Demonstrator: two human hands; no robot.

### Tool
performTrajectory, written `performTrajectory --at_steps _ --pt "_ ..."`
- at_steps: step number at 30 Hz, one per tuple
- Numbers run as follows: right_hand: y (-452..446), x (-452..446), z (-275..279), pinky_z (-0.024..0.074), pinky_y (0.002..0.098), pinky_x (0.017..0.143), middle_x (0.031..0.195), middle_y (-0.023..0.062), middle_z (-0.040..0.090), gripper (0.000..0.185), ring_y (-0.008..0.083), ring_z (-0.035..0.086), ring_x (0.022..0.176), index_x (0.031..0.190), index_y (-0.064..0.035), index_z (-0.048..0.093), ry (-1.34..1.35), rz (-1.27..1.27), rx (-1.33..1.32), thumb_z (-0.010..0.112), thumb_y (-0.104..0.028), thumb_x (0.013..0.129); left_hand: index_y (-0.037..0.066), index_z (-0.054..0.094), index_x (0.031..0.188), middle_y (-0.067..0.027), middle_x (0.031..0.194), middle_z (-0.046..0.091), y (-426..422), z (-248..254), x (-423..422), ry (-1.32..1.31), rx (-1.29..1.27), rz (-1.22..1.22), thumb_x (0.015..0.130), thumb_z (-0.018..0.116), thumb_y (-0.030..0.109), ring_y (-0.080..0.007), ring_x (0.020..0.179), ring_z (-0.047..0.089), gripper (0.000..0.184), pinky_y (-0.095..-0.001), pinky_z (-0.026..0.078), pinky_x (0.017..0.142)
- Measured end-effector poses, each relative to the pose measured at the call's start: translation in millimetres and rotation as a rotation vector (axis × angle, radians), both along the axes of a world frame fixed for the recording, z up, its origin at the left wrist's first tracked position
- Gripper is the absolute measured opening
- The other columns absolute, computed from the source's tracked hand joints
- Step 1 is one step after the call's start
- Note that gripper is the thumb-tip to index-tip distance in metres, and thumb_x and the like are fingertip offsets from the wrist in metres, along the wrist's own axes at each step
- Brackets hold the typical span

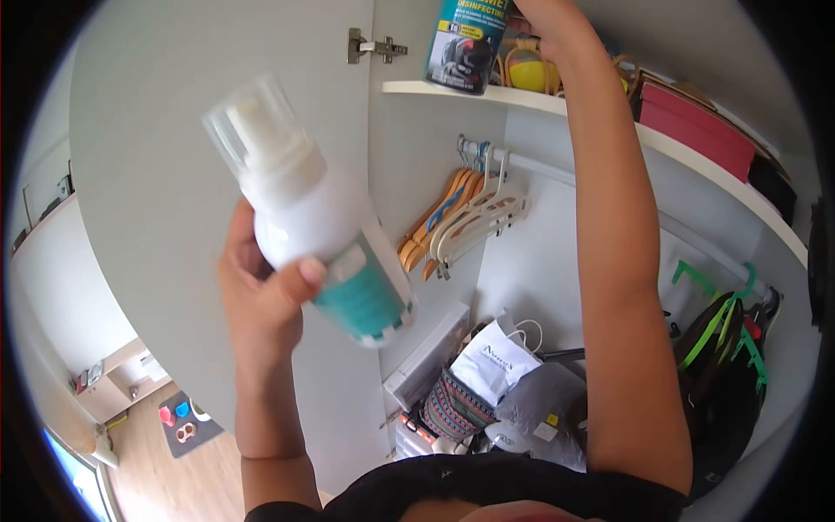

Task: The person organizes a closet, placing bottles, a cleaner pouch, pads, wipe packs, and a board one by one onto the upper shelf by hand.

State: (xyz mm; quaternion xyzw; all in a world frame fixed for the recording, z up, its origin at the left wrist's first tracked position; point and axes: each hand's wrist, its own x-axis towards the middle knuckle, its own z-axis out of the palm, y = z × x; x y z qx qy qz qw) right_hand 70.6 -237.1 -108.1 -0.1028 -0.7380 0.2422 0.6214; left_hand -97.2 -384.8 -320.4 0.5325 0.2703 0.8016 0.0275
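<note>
My left hand is wrapped round a white pump bottle with a clear cap and a teal label, tilted and slightly blurred in front of the open cabinet door. My right hand reaches up to the upper shelf, beside a dark teal disinfecting spray can that stands at the shelf's left end. The fingers of that hand are partly hidden at the top edge of the view, and whether they touch the can does not show clearly.
Wooden and white hangers hang from a rail below the shelf. A yellow ball and a red box lie on the shelf. Bags fill the cabinet bottom; a backpack hangs right. The door stands at left.
</note>
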Motion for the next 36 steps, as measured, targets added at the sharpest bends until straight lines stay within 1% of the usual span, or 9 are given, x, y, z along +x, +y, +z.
performTrajectory --at_steps 7,20,26,27,28,30,32,33,36 --pt "57.9 -52.2 56.3 0.0442 0.0424 0.085 0.109 0.0229 0.053 0.077 0.0302 0.056 0.098 0.120 0.0087 0.035 -0.177 -0.243 0.057 0.078 -0.022 0.065 -0.006 0.043 0.125 -0.0129 0.109 0.057 -15.6 -24.8 -18.4 -0.034 -0.179 -0.079 0.054 0.083 0.040 -0.0216 0.101 0.058 0.094 -0.0336 0.046 0.087" --pt "97.2 -63.2 54.1 0.0464 0.0386 0.079 0.102 0.0124 0.060 0.055 0.0236 0.058 0.092 0.115 -0.0026 0.049 -0.230 -0.249 -0.191 0.076 -0.022 0.071 -0.007 0.042 0.125 -0.0139 0.109 0.057 -34.2 -58.2 -59.2 -0.139 -0.229 -0.081 0.055 0.083 0.037 -0.0224 0.099 0.058 0.092 -0.0343 0.047 0.086" --pt "118.1 -41.7 52.2 0.0494 0.0373 0.075 0.094 0.0109 0.062 0.051 0.0209 0.060 0.088 0.114 0.0007 0.050 -0.202 -0.324 -0.207 0.073 -0.023 0.075 -0.004 0.038 0.130 -0.0137 0.113 0.055 -1.5 -34.5 -70.8 -0.121 -0.210 -0.202 0.055 0.081 0.035 -0.0236 0.103 0.056 0.094 -0.0343 0.043 0.091" --pt "110.3 -34.4 40.3 0.0495 0.0376 0.078 0.103 0.0133 0.060 0.053 0.0229 0.059 0.095 0.116 0.0023 0.048 -0.285 -0.067 -0.128 0.071 -0.026 0.077 -0.003 0.034 0.133 -0.0154 0.118 0.052 7.4 -26.7 -71.0 -0.123 -0.206 -0.266 0.055 0.079 0.034 -0.0250 0.107 0.053 0.098 -0.0356 0.042 0.093" --pt "101.5 -40.0 34.1 0.0495 0.0376 0.078 0.103 0.0133 0.060 0.053 0.0229 0.059 0.095 0.116 0.0023 0.048 -0.300 -0.050 -0.137 0.071 -0.026 0.077 -0.003 0.028 0.136 -0.0169 0.122 0.048 15.8 -18.9 -71.7 -0.117 -0.199 -0.361 0.055 0.077 0.033 -0.0264 0.110 0.051 0.102 -0.0361 0.041 0.094" --pt "80.7 -46.8 23.4 0.0461 0.0387 0.087 0.118 0.0181 0.053 0.064 0.0264 0.054 0.107 0.124 0.0045 0.042 0.060 -0.825 0.364 0.070 -0.030 0.078 0.000 0.023 0.139 -0.0188 0.126 0.045 40.7 -13.7 -77.9 -0.101 -0.186 -0.578 0.054 0.080 0.038 -0.0301 0.113 0.050 0.109 -0.0393 0.042 0.095" --pt "27.0 -53.2 -13.5 0.0420 0.0391 0.094 0.128 0.0217 0.046 0.078 0.0293 0.048 0.115 0.132 0.0045 0.034 -0.202 -0.218 0.435 0.072 -0.036 0.076 0.000 0.028 0.136 -0.0208 0.121 0.049 78.2 -16.1 -88.1 0.002 -0.187 -0.854 0.054 0.078 0.048 -0.0315 0.109 0.053 0.107 -0.0422 0.045 0.094" --pt "-4.1 -57.9 -35.0 0.0412 0.0384 0.095 0.127 0.0235 0.046 0.084 0.0304 0.048 0.115 0.134 0.0035 0.030 -0.434 0.068 0.291 0.073 -0.038 0.075 0.000 0.028 0.136 -0.0208 0.121 0.049 85.4 -11.1 -83.8 0.004 -0.194 -0.852 0.054 0.078 0.048 -0.0315 0.109 0.053 0.107 -0.0422 0.045 0.094" --pt "-11.3 -73.5 -65.2 0.0421 0.0374 0.094 0.122 0.0249 0.048 0.091 0.0305 0.050 0.111 0.137 0.0011 0.025 -0.807 0.466 0.000 0.075 -0.039 0.073 -0.001 0.037 0.128 -0.0230 0.106 0.053 110.0 -5.8 -66.2 0.092 -0.161 -1.073 0.060 0.066 0.066 -0.0303 0.098 0.056 0.100 -0.0392 0.052 0.083"
